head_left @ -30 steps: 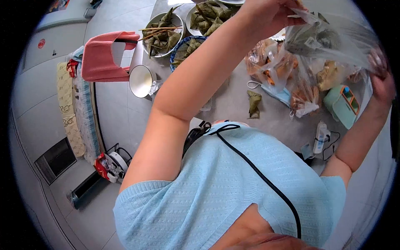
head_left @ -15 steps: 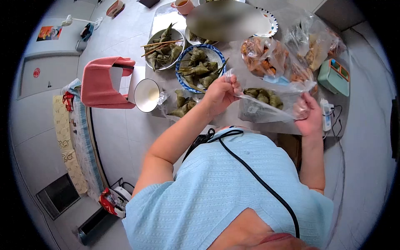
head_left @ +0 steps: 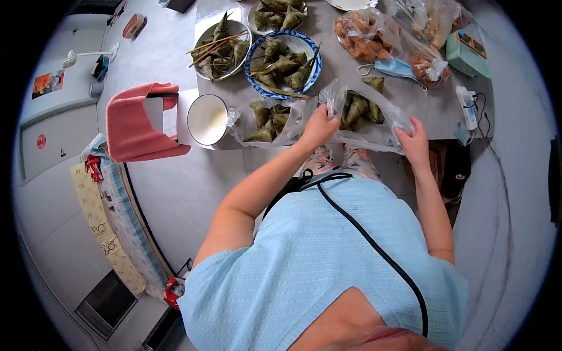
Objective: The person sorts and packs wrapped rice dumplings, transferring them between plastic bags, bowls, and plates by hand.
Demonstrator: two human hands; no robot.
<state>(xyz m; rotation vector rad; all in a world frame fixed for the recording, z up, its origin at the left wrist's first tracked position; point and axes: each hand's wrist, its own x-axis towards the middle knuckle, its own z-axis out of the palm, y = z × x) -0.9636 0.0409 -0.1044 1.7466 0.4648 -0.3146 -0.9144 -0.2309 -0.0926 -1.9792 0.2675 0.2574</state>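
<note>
Pinching the mouth of a clear plastic bag [head_left: 373, 137] at the near edge of the grey surface [head_left: 335, 65], I have the thumb and fingers of my left hand [head_left: 319, 126] pressed together on bunched film, while my right hand [head_left: 413, 143] nips the other side between thumb and fingertips. The film sags between the two grips. Leaf-wrapped parcels [head_left: 356, 111] sit low in the bag, seemingly resting on the surface, right of the near edge's middle. Good handling, I judge, calls for level hands and a gentle, even pull: film this thin could tear on a leaf tip, and a lopsided tug could tip the parcels toward the edge. Just beside my left wrist, along that edge, lies a second bag [head_left: 297, 114] of parcels; a white bowl [head_left: 196, 118] stands at the near left corner. Farther in, a blue-rimmed bowl [head_left: 301, 42] holds more parcels. A pale blue mask [head_left: 397, 74] lies beyond my bag, below bagged brown food [head_left: 360, 42] toward the far right corner.
</note>
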